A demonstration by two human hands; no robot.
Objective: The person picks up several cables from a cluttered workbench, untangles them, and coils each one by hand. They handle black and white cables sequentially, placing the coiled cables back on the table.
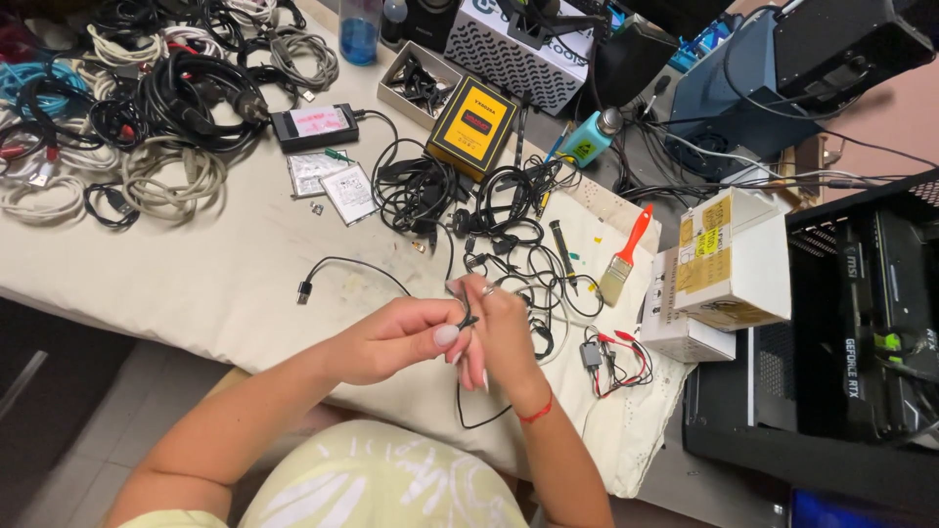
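My left hand (396,337) and my right hand (501,332) meet above the near edge of the cloth-covered table (225,284). Both pinch a thin black cable (342,262) between the fingertips. One end of it lies on the cloth to the left and finishes in a small plug. Another stretch of black cable hangs in a loop below my right hand, over the table edge. A red string is tied around my right wrist.
A tangle of black cables (509,235) lies just beyond my hands. Further off are a paintbrush with an orange handle (624,259), a yellow and black box (472,127), white cardboard boxes (724,269), coiled cables (147,108) at the far left and an open computer case (871,323) on the right.
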